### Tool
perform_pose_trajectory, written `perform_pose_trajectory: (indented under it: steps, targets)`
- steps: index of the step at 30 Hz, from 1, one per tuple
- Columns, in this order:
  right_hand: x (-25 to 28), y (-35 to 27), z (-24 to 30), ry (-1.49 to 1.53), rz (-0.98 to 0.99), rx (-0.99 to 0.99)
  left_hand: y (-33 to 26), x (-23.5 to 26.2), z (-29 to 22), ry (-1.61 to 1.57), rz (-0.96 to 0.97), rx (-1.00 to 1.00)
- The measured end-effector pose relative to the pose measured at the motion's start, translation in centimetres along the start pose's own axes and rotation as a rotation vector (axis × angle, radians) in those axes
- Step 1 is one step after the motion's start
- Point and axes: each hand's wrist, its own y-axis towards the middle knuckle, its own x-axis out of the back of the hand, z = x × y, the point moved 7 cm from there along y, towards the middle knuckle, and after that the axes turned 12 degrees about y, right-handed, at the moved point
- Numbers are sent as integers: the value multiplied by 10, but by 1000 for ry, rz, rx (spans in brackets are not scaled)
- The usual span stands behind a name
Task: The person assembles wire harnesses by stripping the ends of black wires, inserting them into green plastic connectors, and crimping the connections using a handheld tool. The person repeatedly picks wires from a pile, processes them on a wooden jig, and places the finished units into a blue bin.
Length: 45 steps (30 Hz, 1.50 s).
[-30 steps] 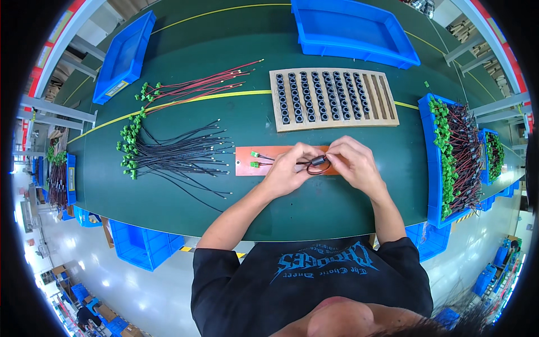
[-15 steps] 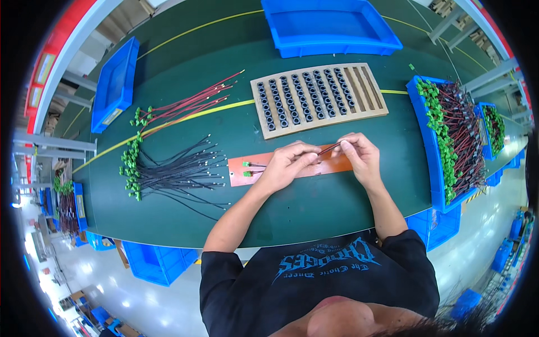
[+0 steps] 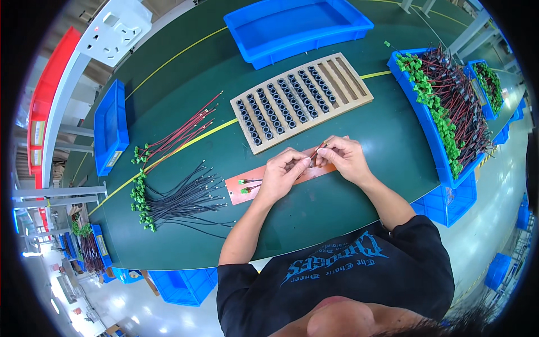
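Observation:
An orange strip-shaped board (image 3: 232,193) lies on the green table below my hands. Two green connectors (image 3: 245,190) rest at its left end, and their wires run under my left hand. My left hand (image 3: 285,173) is closed, thumb and fingers pinching the wires. Close beside it, my right hand (image 3: 343,159) pinches the thin dark and red wires (image 3: 316,152) near their ends. The fingers cover the spot where the wires meet.
Beyond the board stands a wooden rack (image 3: 359,101) with rows of black rings. Black wires (image 3: 182,196) and red wires (image 3: 185,128) with green connectors lie left. A blue bin (image 3: 418,112) of wired connectors is right; blue trays (image 3: 297,48) stand at the back and far left.
My hands have come closer together, and the stretch of wire showing between them is shorter. The whole view has shifted and turned slightly.

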Motion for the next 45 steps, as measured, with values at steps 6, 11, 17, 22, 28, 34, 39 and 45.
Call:
perform_pose_trajectory:
  steps: [6,11,17,22,28,34,39,45]
  targets:
    - [1,0,-3,7,-19,-73,0,1,1,-20,31,21]
    - [0,1,-3,6,-21,3,1,1,2,-38,41,20]
    - [-11,4,14,-358,46,141,0,1,7,-10,62,30]
    - [-10,2,14,-607,28,180,-4,19,-11,-23,-181,-72]
    - [-6,2,11,-620,-10,139,-21,27,-33,346,20,-117]
    - [-6,3,7,-550,-7,111,-21,32,-19,180,21,69]
    - [-8,1,8,-604,7,163,-26,29,-17,89,-26,41]
    - [-14,-10,13,-623,-8,325,-29,18,-45,713,-112,-348]
